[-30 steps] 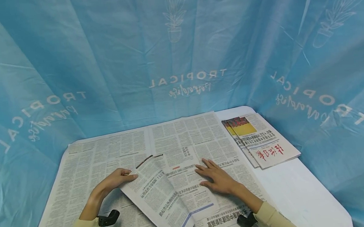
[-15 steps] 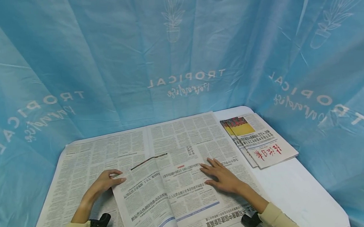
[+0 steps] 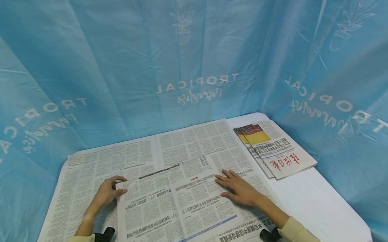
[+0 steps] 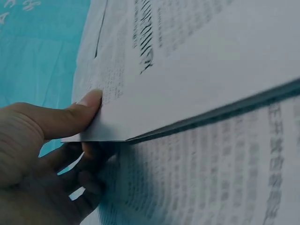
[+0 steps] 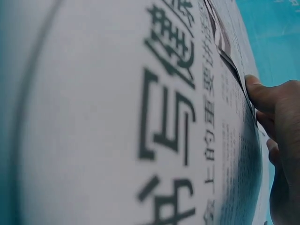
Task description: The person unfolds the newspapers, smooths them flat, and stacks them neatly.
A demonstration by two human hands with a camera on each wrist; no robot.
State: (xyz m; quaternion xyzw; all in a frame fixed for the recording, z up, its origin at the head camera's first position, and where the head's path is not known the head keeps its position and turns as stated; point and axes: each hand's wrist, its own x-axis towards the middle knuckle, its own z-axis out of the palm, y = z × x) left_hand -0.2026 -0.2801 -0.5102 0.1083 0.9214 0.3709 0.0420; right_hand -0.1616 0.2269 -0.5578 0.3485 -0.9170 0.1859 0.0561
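Note:
An opened newspaper (image 3: pixel 152 208) lies spread between my hands, on top of other printed sheets. My left hand (image 3: pixel 108 191) holds its left edge. The left wrist view shows the thumb (image 4: pixel 79 115) on the upper face and the fingers curled beneath, with the edge lifted over a printed page. On the paper's right margin rests my right hand (image 3: pixel 238 189), fingers spread and fairly straight. In the right wrist view that hand (image 5: pixel 283 117) is at the far side of the sheet, partly cut off by the frame.
Larger newspaper sheets (image 3: pixel 84 185) cover much of the white table (image 3: pixel 315 202). Two folded newspapers (image 3: pixel 278 150) overlap at the back right, with a red and yellow picture and red lettering. Blue curtains (image 3: pixel 191 57) hang close behind and beside the table.
My left hand has moved left and slightly down, carrying the newspaper's left page from a raised curl to nearly flat. My right hand has shifted slightly right, staying on the paper.

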